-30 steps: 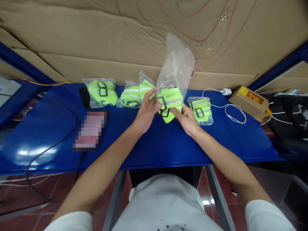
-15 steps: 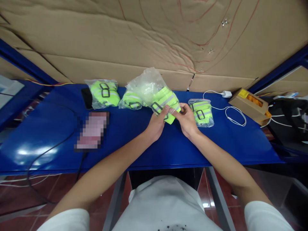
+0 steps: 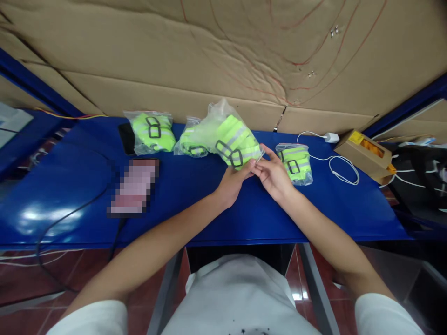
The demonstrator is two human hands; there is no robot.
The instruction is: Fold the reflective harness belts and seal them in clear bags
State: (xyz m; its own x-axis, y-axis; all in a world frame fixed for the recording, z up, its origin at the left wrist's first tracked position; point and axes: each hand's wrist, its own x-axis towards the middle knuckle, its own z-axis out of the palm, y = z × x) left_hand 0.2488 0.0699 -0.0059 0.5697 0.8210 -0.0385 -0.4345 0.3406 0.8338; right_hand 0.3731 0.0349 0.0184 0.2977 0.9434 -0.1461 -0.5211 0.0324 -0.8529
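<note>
Since my hands are busy mid-table, quick note on the left of the blue table (image 3: 209,230) first: phone-like device (image 3: 134,188), pixelated out, with a dark flat object (image 3: 125,138) behind it, just beside the leftmost bag (image 3: 153,132) of neon-yellow banded stuff with black buckles. Next, the second bag (image 3: 192,145), similar, partly covered by loose film from the held bag (image 3: 237,132).

That held bag is near the middle, tilted, two black buckles showing, cloudy film bulging at its upper left. My left hand (image 3: 232,184) is closed on its lower right corner — thumb on top, fingers mostly hidden underneath. My right hand (image 3: 274,174) is partly curled, fingertips at the bag's clear right edge and nearly meeting the left thumb; can't tell if they pinch the film. Hands together, only the bag's edge between.

Step in hand, my judgement: working that edge. Next move calls for a steady left hold and fine fingertip pressure from the right — thin film could slip or crease.

Right of that: another packed bag (image 3: 295,165), apart from my fingers, then white cable (image 3: 344,170) and cardboard box (image 3: 366,156).
</note>
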